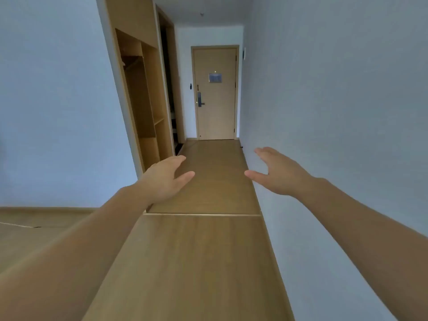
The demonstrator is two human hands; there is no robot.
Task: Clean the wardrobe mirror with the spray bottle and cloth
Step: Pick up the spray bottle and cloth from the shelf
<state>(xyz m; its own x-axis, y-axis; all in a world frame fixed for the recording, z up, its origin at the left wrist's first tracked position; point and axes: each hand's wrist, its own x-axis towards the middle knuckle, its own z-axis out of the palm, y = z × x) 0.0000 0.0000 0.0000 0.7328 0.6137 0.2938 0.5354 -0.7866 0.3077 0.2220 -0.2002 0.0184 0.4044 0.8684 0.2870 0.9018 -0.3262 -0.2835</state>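
Note:
Both my arms reach forward over a wooden hallway floor. My left hand (pixel 165 178) is held out flat, palm down, fingers apart, holding nothing. My right hand (pixel 278 173) is likewise spread and empty, close to the right wall. A wooden open wardrobe (pixel 143 100) with shelves and a hanging rail stands along the left wall, ahead of my left hand. No mirror, spray bottle or cloth shows in this view.
A closed wooden door (pixel 215 93) with an electronic lock ends the hallway. Pale walls (pixel 335 100) run on both sides. A dark doorway (pixel 170 84) opens beyond the wardrobe. A metal threshold strip (pixel 203 214) crosses the floor.

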